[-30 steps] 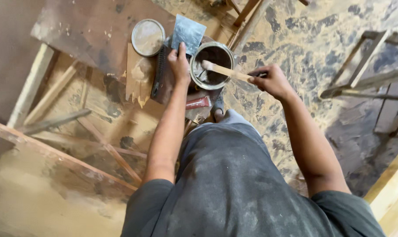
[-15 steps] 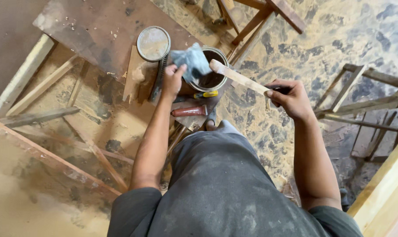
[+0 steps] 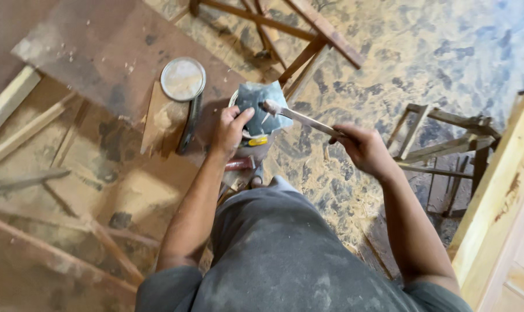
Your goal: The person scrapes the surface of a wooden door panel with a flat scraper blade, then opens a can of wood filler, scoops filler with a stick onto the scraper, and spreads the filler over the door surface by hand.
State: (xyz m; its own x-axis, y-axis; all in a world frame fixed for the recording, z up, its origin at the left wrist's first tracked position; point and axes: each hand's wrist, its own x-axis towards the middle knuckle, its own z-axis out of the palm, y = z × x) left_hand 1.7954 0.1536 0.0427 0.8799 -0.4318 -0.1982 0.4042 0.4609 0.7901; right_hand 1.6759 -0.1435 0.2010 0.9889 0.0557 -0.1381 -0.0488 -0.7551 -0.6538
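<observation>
At the bottom of the frame the person's grey, dusty lap fills the view. Just above it, at centre, the left hand [image 3: 230,130] is closed on a blue-grey rag [image 3: 266,107] and the rim of an open can [image 3: 251,143]. The rag drapes over the can mouth, hiding what is inside. Right of centre, the right hand [image 3: 363,147] is closed round the handle of a stick [image 3: 299,117] whose smeared tip rests on the rag.

To wipe well, I judge the left hand should pinch the rag round the tip while the right draws the stick back slowly, keeping it over the can so drips fall inside, and the can held steady.

Further up left, the lid [image 3: 182,78] lies on a brown board [image 3: 88,40]; sawdust covers the floor [image 3: 423,52] beyond.
</observation>
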